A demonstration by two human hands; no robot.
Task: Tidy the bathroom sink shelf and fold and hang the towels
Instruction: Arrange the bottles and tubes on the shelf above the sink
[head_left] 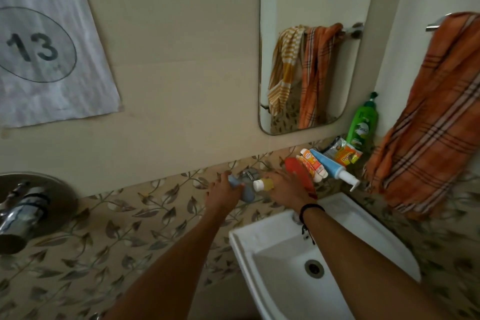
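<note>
My left hand (224, 189) is closed around a pale blue tube (246, 193) above the sink's left rim. My right hand (287, 186) grips a small yellow bottle with a white cap (262, 184), just right of the tube. On the shelf beside it lie a red tube (301, 174), small orange-and-white tubes (313, 163), a blue pump bottle on its side (331, 166) and orange sachets (342, 154). A green pump bottle (363, 125) stands upright at the shelf's far end. An orange checked towel (436, 122) hangs bunched from a rail at the right.
The white sink (363, 218) sits below my right forearm, its tap (248, 173) behind my hands. A mirror (311, 41) above the shelf reflects the orange towel and a yellow striped one. A shower valve (23, 213) juts from the wall at left, under a paper sign (46, 41).
</note>
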